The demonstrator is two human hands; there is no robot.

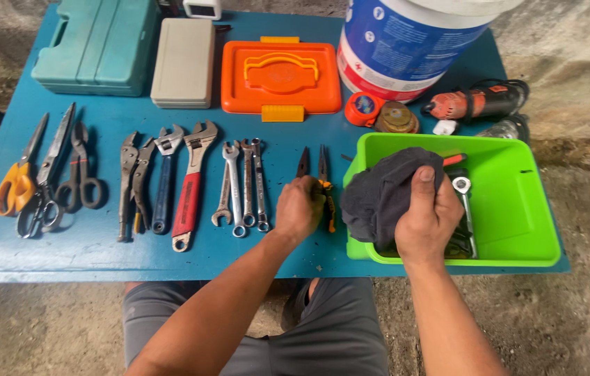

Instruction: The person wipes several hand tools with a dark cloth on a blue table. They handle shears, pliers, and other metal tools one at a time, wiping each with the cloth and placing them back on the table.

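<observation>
Pliers (314, 167) with orange-and-black grips lie on the blue tabletop (100, 257) just left of the green bin (517, 209), their long axis running away from the person, open nose pointing to the far edge; the left hand (300, 207) covers the handles with fingers curled closed around them. The right hand (428, 212) is over the bin, fingers clenched on a dark cloth (382, 191). Combination wrenches (243, 184) lie parallel, close on the left.
</observation>
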